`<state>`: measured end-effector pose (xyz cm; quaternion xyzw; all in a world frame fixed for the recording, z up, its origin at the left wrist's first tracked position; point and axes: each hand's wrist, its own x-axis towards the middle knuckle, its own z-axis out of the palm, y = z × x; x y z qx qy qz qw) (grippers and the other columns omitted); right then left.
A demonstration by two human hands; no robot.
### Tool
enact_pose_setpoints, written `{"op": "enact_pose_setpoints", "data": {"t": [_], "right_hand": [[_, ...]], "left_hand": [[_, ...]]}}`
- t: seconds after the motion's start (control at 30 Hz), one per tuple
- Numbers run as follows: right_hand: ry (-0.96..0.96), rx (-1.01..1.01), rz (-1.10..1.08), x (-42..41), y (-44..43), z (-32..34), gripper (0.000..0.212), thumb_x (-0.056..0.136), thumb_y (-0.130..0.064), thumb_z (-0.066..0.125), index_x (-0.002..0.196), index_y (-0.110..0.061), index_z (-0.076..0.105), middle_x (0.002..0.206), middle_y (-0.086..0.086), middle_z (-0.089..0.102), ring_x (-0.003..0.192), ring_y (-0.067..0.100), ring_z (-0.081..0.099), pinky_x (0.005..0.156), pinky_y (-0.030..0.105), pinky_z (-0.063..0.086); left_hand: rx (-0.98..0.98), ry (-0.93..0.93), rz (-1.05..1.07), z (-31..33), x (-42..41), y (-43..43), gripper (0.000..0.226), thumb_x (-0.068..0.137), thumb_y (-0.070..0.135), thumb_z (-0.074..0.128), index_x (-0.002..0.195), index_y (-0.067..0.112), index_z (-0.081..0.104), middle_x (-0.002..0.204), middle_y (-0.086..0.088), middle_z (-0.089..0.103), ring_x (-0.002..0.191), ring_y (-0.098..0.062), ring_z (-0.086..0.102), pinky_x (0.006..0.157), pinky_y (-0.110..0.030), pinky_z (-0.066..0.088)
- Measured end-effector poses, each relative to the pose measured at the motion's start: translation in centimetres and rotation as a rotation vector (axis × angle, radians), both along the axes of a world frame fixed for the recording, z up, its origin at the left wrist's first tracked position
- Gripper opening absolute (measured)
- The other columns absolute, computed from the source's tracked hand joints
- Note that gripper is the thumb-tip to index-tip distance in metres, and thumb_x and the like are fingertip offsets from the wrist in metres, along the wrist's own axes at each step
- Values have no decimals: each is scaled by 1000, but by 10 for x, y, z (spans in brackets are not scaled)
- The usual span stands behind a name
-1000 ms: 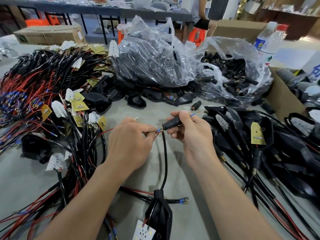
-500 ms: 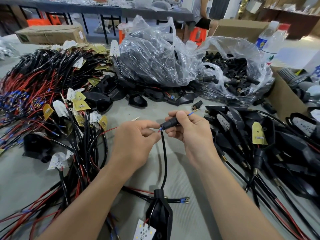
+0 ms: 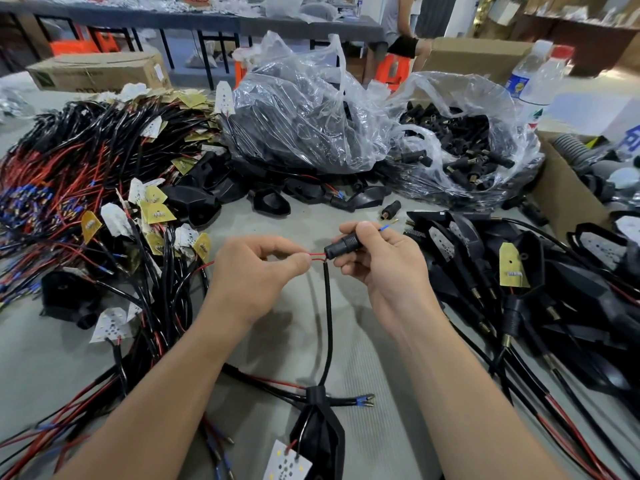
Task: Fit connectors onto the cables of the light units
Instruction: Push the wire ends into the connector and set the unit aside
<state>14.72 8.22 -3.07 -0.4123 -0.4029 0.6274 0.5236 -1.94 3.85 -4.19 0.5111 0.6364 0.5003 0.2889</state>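
Note:
My right hand grips a black cylindrical connector at the table's centre; a blue-tipped wire end sticks out past its far side. My left hand pinches the thin red wire just left of the connector. The black cable hangs from the connector down to a black light unit with a white LED board at the near edge.
A heap of red and black cables with LED boards fills the left. Two clear plastic bags stand behind, the right one holding loose connectors. Black light units pile up on the right beside a cardboard box. One loose connector lies ahead.
My left hand has drawn back to the left, so a short length of red wire now shows between it and the connector. My right hand holds the connector in the same place.

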Motion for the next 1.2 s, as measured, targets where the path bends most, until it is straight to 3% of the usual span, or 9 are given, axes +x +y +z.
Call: {"op": "enact_pose_setpoints", "data": {"t": [0.17, 0.33, 0.5, 0.7, 0.87, 1.0, 1.13, 1.2], "right_hand": [[-11, 9, 44, -7, -3, -2, 22, 105, -9, 50, 97, -2, 69, 77, 9, 74, 50, 14, 59, 51, 21, 51], [23, -3, 80, -3, -1, 0, 21, 106, -11, 50, 102, -2, 68, 82, 9, 76, 52, 13, 62, 53, 21, 53], [47, -25, 41, -2, 1, -2, 19, 105, -10, 51, 108, 1, 66, 83, 10, 75, 51, 13, 61, 51, 21, 52], [-144, 92, -19, -5, -1, -5, 11, 98, -5, 60, 108, -3, 64, 79, 14, 75, 52, 19, 58, 50, 25, 51], [5, -5, 30, -6, 1, -6, 8, 101, -7, 56, 105, -4, 63, 81, 14, 74, 49, 16, 59, 49, 22, 50], [33, -31, 46, -8, 0, -6, 9, 103, -11, 56, 98, -6, 63, 78, 10, 74, 48, 14, 59, 48, 21, 49], [-66, 22, 8, -9, -1, -7, 14, 102, -12, 58, 90, -4, 59, 78, 12, 75, 49, 16, 60, 48, 23, 49], [-100, 42, 9, -8, -1, -7, 14, 101, -12, 59, 96, 1, 59, 77, 12, 76, 51, 17, 63, 50, 23, 51]], "left_hand": [[-7, 63, -26, -6, 6, -2, 11, 63, 42, 82, 71, 48, 78, 72, 17, 75, 69, 1, 69, 67, -20, 49], [27, -140, -21, -3, 2, -2, 27, 70, 23, 93, 85, 41, 81, 77, 6, 78, 77, -9, 75, 81, -32, 57], [-58, -204, -82, 1, 1, 0, 21, 73, 6, 88, 77, 26, 83, 78, -3, 79, 74, -12, 74, 77, -28, 53], [-15, -35, -31, 4, 5, -7, 29, 70, 14, 92, 80, 39, 80, 69, 7, 77, 67, -8, 74, 69, -21, 59], [42, 92, -7, 3, 11, -11, 25, 74, 18, 90, 78, 39, 76, 64, 18, 73, 60, 3, 68, 62, -6, 47], [28, 74, 12, 4, 9, -8, 21, 74, 21, 90, 74, 39, 79, 64, 17, 73, 59, 1, 69, 57, -10, 49], [-5, -38, -22, -1, 9, -9, 24, 70, 17, 92, 74, 37, 80, 68, 8, 76, 65, -9, 74, 74, -33, 59], [-22, -89, -11, -1, 7, -7, 26, 67, 19, 94, 77, 39, 80, 67, 4, 76, 65, -11, 73, 78, -37, 60]]}}
